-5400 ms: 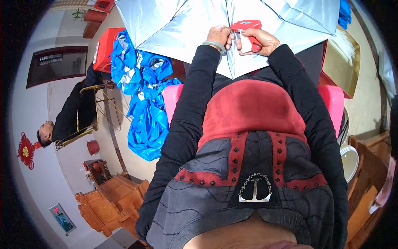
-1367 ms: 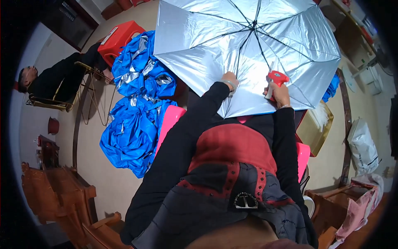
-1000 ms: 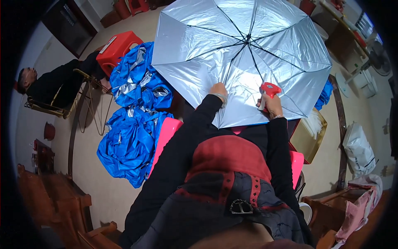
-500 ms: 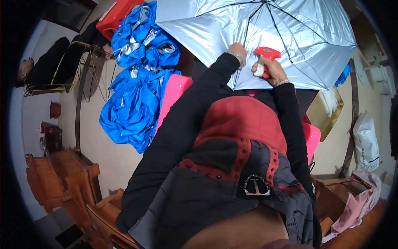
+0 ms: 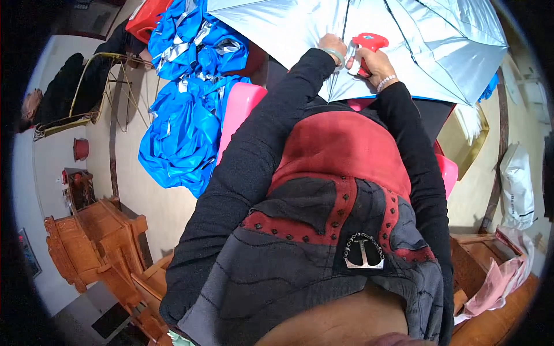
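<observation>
An opened umbrella [image 5: 450, 55], silver on its inner side with dark ribs, spreads out before me at the top. On its silver cloth, beside a rib, my left hand [image 5: 333, 44] is closed, pinching the cloth or rib; its fingertips are partly hidden. Just right of it, my right hand [image 5: 376, 64] grips a red and white hand tool [image 5: 370, 41] with a gun-like handle. The tool's red head points up and away from me, over the umbrella's cloth. A small gap separates the tool from my left hand.
Blue and silver folded umbrella cloth [image 5: 182, 135] is heaped on the left beside a pink seat edge [image 5: 241, 106]. A red stool [image 5: 141, 23] stands behind it. Another person [image 5: 63, 86] sits far left. At right are a gold box [image 5: 470, 135], a white sack [image 5: 517, 184] and wooden furniture [image 5: 476, 254].
The view has shifted, so the umbrella and both hands sit higher in the picture. My right hand with the tool has come slightly closer to my left hand.
</observation>
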A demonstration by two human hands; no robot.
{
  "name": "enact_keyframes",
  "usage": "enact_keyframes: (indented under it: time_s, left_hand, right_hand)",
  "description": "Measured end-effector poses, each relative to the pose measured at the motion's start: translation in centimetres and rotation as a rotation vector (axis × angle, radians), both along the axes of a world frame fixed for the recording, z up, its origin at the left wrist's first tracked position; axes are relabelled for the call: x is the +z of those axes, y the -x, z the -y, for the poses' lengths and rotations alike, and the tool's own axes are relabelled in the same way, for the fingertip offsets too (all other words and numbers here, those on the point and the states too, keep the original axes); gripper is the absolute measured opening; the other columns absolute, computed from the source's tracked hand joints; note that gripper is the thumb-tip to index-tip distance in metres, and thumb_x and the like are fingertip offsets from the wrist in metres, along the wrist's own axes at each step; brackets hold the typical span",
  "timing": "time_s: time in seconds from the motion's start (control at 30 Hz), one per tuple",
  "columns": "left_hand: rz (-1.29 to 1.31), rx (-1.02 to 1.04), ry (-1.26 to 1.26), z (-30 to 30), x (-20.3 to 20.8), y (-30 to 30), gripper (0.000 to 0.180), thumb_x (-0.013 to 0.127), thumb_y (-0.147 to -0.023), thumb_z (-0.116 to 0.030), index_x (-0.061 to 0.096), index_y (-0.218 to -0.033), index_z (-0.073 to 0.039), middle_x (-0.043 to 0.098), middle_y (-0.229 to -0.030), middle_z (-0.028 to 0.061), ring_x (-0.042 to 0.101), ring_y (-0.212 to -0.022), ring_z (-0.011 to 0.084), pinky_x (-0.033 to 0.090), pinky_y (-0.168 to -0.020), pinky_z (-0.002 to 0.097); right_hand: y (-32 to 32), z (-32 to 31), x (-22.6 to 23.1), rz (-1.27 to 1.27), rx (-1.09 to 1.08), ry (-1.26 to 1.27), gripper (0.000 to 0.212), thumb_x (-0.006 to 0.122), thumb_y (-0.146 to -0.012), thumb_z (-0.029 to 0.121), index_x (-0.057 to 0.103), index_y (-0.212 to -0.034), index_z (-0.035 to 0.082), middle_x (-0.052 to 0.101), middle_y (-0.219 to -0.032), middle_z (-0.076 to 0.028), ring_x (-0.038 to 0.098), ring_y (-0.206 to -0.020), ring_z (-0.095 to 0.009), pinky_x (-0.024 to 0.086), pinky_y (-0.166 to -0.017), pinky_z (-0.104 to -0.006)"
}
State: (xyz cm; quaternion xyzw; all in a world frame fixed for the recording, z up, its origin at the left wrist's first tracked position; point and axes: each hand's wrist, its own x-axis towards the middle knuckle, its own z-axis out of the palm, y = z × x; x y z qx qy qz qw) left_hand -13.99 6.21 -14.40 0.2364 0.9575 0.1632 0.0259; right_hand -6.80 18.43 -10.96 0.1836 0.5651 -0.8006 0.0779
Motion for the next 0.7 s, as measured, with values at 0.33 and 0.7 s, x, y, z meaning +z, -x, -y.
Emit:
enact_keyframes:
  time_s: [0.33,0.7]
  left_hand:
    - [-0.031,0.099,-0.123,-0.8,-0.9,0.1,0.021,0.05,-0.071,-0.02,0.066,-0.074,-0.007,0.062,-0.069,0.0138,0.061,-0.072,0.0283,0.048,-0.072,0.0347]
    - [-0.017,-0.077,0.33,-0.7,2.3,-1.0,0.034,0.061,-0.07,-0.041,0.067,-0.088,-0.013,0.064,-0.09,0.0057,0.061,-0.088,0.0198,0.048,-0.078,0.0293]
  right_hand:
    - [-1.1,0.4,1.1,0.07,0.003,0.104,0.015,0.05,-0.072,0.002,0.049,-0.084,-0.005,0.056,-0.069,-0.01,0.058,-0.055,-0.021,0.049,-0.049,-0.0316]
    - [-0.7,-0.2,-0.2,0.173,-0.008,0.259,0.021,0.053,-0.075,0.006,0.048,-0.093,-0.002,0.058,-0.08,-0.012,0.061,-0.067,-0.023,0.053,-0.06,-0.0403]
